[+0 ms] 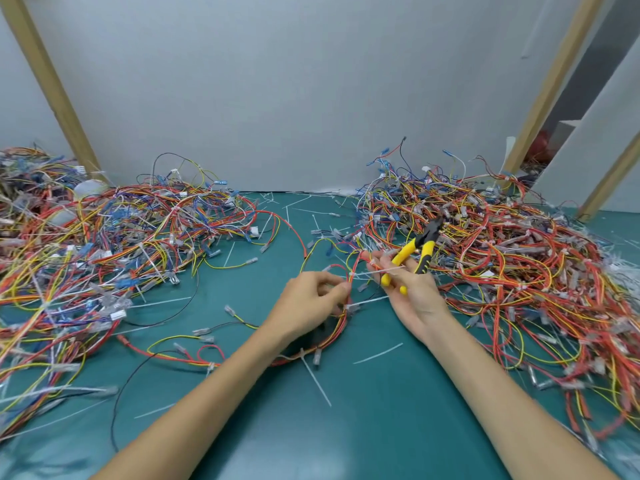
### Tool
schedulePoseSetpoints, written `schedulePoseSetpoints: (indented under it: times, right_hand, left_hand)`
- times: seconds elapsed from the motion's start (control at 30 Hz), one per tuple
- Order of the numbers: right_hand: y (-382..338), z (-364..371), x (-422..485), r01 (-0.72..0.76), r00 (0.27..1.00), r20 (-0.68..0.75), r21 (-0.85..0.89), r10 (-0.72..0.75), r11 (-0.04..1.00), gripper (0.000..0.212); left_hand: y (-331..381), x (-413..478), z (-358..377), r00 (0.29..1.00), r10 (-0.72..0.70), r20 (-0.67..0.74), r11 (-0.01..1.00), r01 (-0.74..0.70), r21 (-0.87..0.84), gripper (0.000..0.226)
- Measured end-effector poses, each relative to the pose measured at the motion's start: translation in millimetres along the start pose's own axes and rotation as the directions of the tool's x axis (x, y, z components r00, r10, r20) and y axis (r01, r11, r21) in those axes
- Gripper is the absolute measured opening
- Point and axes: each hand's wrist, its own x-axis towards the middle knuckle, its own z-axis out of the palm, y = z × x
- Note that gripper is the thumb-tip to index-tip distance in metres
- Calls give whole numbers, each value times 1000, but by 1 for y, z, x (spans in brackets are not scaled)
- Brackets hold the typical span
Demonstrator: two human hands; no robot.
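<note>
The left hand (311,299) pinches a red-and-orange tied wire harness (341,323) between curled fingertips, low over the teal table mat (381,410). Just beside it, the right hand (412,292) grips yellow-handled metal cutters (420,247), its fingertips touching the harness.

Your left hand (311,299) pinches the looped bundle of red and orange wires (342,323). Your right hand (412,294) grips the yellow-handled black cutting pliers (420,245), tip pointing away from you. Tangled multicoloured wire piles flank the teal mat (363,427), one on the left (104,244) and one on the right (502,258).

Wire bundle (341,323) partly under left hand (308,301), wire pile (69,254) edge-cropped
</note>
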Motion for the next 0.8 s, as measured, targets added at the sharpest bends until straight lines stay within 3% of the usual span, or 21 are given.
schedulePoseSetpoints:
  times: [0.13, 0.27, 0.37, 0.5, 0.63, 0.7, 0.8]
  right_hand:
    - [7, 2, -2, 50, 999, 29, -147, -46, 988, 8]
    - [11, 2, -5, 145, 984, -29, -424, -174, 894, 11]
    - [10, 3, -11, 172, 977, -14, -532, -212, 829, 20]
    - [9, 15, -23, 99, 994, 87, -455, -66, 885, 45]
    - [14, 22, -34, 86, 979, 201, -535, 27, 841, 47]
    - [14, 22, -36, 236, 963, 258, -679, -74, 695, 42]
    - [9, 13, -32, 484, 856, 426, -860, -294, 163, 39]
  left_hand:
    - [-3, 6, -1, 991, 28, 131, 986, -6, -164, 21]
    - [-11, 6, -10, 993, 114, -11, 955, -113, -275, 24]
    - [-17, 11, -27, 983, 59, -173, 919, -121, -376, 24]
    - [-24, 16, -40, 982, -18, -187, 831, -89, -549, 24]
    - [-29, 19, -39, 989, -45, -139, 788, -50, -613, 17]
    - [-30, 19, -39, 988, -56, -144, 770, -49, -636, 14]
    - [-29, 19, -40, 982, -73, -175, 726, -68, -684, 11]
